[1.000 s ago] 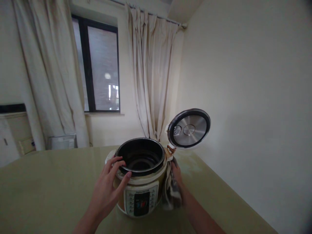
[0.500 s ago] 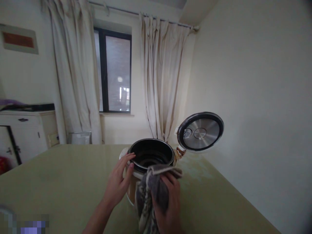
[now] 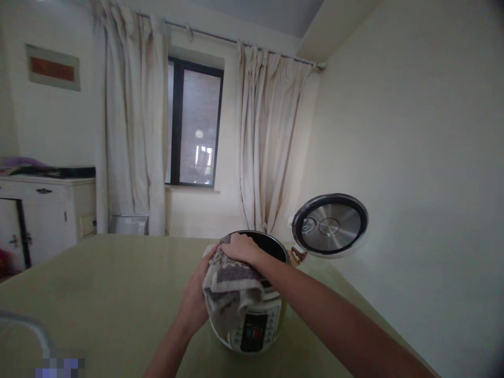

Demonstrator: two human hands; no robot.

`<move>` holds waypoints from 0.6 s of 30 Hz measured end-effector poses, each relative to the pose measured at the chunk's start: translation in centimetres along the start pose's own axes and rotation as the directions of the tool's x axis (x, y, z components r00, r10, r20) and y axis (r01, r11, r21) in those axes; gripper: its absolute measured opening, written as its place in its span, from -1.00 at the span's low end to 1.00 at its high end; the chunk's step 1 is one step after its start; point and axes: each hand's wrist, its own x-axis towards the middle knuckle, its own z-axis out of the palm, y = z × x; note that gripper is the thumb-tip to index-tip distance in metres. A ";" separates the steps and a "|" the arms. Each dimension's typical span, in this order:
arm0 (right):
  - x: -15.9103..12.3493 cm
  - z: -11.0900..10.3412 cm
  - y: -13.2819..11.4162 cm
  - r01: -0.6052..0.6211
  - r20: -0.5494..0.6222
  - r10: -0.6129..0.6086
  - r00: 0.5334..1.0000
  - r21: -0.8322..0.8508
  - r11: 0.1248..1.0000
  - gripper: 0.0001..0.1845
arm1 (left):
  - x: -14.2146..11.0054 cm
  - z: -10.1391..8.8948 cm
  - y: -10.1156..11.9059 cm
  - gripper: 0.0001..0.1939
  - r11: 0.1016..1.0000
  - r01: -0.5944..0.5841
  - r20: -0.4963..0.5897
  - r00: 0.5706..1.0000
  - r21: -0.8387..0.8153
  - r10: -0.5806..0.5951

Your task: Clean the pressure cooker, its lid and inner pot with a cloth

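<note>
A cream electric pressure cooker [image 3: 255, 328] with a black control panel stands on the olive-green table [image 3: 98, 294]. Its round steel-lined lid [image 3: 329, 226] is swung open to the right. My right hand [image 3: 241, 248] presses a grey patterned cloth [image 3: 230, 281] onto the cooker's front-left rim, fingers closed over the cloth. My left hand [image 3: 196, 302] rests against the cooker's left side, partly hidden behind the cloth; its fingers do not show. The dark inner pot [image 3: 271, 247] is visible behind my right hand.
A plain wall runs close along the table's right edge. Beyond the table are a window [image 3: 195, 126] with cream curtains, a white cabinet [image 3: 43, 215] at the left and a low radiator-like unit [image 3: 128, 224]. A curved metal edge [image 3: 23, 323] shows at the bottom left.
My right hand has carried the cloth from the cooker's right side, across its front, up onto the left rim. The left hand slid from the rim to the cooker's side. The view shifted.
</note>
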 end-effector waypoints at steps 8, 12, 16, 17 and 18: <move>-5.4 0.8 -1.0 0.361 0.001 -0.361 0.932 -0.060 0.931 0.06 | 0.4 -2.4 -0.7 -0.15 0.983 -0.016 -0.050 0.999 -0.183 0.007; -6.2 0.2 0.7 0.430 0.108 -0.423 0.900 -0.050 0.902 0.27 | 1.1 -3.4 -1.6 -0.36 0.987 -0.003 -0.067 0.998 -0.161 -0.008; -2.6 0.4 0.0 0.429 0.054 -0.428 0.902 -0.005 0.903 0.05 | 1.5 -4.1 -1.1 -0.45 0.999 -0.035 -0.148 0.989 -0.019 0.031; -1.2 0.6 -0.4 0.410 0.030 -0.410 0.912 0.001 0.912 0.00 | 1.5 -4.3 -0.6 -0.45 0.997 -0.065 -0.180 0.981 0.048 0.072; 0.2 0.9 -0.8 0.390 0.009 -0.390 0.921 0.000 0.921 -0.04 | 1.4 -4.3 0.1 -0.44 0.987 -0.102 -0.211 0.969 0.122 0.127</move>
